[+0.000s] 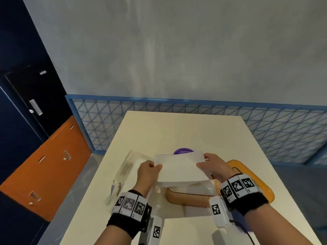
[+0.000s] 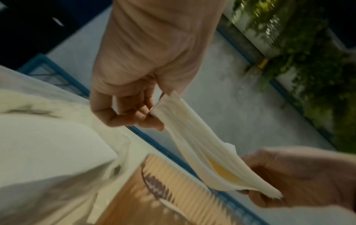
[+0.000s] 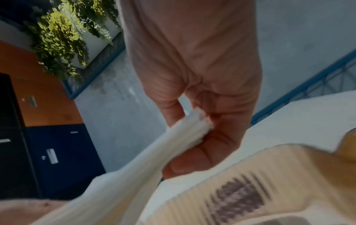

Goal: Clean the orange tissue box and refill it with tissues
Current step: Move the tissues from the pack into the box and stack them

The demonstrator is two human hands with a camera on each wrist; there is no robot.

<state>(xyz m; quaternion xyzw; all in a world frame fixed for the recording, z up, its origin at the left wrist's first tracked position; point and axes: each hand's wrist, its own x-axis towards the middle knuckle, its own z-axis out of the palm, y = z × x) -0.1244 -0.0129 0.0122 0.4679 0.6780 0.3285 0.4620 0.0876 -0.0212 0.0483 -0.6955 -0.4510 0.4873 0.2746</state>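
Note:
Both hands hold a white stack of tissues [image 1: 180, 168] level above the table. My left hand [image 1: 154, 166] pinches its left end and my right hand [image 1: 203, 161] pinches its right end. Directly below the stack sits the ribbed orange tissue box [image 1: 187, 197], partly hidden by it. In the left wrist view the left hand [image 2: 152, 115] grips the sagging tissue stack [image 2: 202, 149] over the box [image 2: 173, 190]. The right wrist view has the right hand [image 3: 192, 137] clamping the stack's edge [image 3: 173, 143], with the box's barcode label [image 3: 240, 196] below.
An orange lid [image 1: 256, 181] lies on the cream table [image 1: 194, 131] to the right of the box. A crumpled clear plastic wrapper [image 1: 125, 170] lies on the left. A purple round object [image 1: 183, 151] peeks out behind the tissues. A blue lattice railing [image 1: 265, 131] borders the table's far side.

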